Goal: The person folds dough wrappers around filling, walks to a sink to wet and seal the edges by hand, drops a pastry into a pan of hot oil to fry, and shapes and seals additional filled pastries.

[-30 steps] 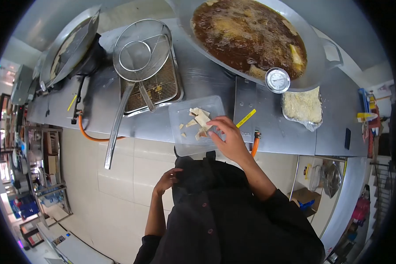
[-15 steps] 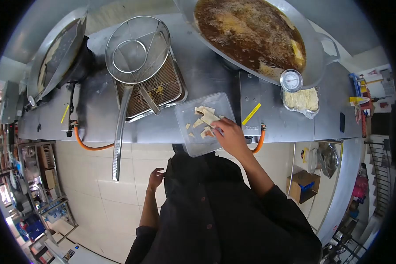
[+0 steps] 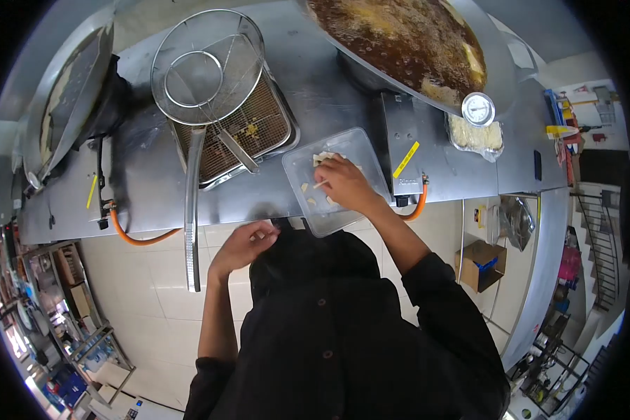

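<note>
A clear plastic container (image 3: pixel 306 207) at the counter's front edge holds several pale, flat, dough-like pieces (image 3: pixel 322 158). My right hand (image 3: pixel 344 183) is inside it, fingers closed on some of these pieces; one thin pale edge sticks out beneath the fingers. Just left of the container and short of the counter edge, my left hand (image 3: pixel 245 246) hovers with loosely bent fingers and nothing in it. Beyond the container, a large wok (image 3: pixel 399 78) holds bubbling brown oil with pale yellow food at its right side. A dial thermometer (image 3: pixel 478 109) is at the wok's near rim.
A long-handled wire strainer (image 3: pixel 194 203) and a smaller skimmer (image 3: pixel 236 150) lie over a rack tray (image 3: pixel 287 133), the long handle jutting past the counter edge. Another wok (image 3: pixel 38 150) stands left. A wrapped pale block (image 3: pixel 474 134) sits right. Orange hoses (image 3: pixel 136 241) hang below.
My left hand has risen from low beside my body toward the counter edge. My right hand has moved slightly left and farther into the container, now closed on pieces. The view has shifted slightly.
</note>
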{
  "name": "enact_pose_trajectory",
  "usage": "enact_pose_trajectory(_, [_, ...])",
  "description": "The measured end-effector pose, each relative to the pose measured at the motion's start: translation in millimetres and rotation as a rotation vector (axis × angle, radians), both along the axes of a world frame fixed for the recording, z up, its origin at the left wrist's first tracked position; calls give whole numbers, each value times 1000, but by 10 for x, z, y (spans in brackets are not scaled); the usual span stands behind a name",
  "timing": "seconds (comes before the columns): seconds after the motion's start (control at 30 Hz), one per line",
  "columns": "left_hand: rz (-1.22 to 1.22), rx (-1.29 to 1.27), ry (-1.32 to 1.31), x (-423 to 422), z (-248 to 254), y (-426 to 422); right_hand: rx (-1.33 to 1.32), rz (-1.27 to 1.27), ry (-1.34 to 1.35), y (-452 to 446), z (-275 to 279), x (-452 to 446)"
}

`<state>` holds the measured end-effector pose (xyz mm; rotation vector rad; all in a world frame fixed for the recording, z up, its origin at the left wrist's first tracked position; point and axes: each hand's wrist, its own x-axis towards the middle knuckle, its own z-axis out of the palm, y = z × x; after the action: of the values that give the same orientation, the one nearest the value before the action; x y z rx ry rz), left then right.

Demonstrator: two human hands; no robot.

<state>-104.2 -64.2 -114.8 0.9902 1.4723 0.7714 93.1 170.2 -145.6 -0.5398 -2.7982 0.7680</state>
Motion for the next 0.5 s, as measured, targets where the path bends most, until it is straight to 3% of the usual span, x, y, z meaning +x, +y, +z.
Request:
enact_pose_trajectory(0.1, [224,101,-280,238,155,600,-480,-352,143,-51,361,139])
enact_pose_trajectory(0.13, [225,179,-93,423,97,822,-666,-507,201,-95,454,208])
enact_pose_trajectory(0.23, [229,327,302,922,-150,1392,-784,-639,459,-140,465,507])
enact_pose_trajectory(0.43, [565,437,688,1235,-657,1686,-959,-779,606,-315,619,908])
enact_pose_trajectory(0.5, [603,265,684,1309,-700,1715,-1024,-777,675,-337,617,987])
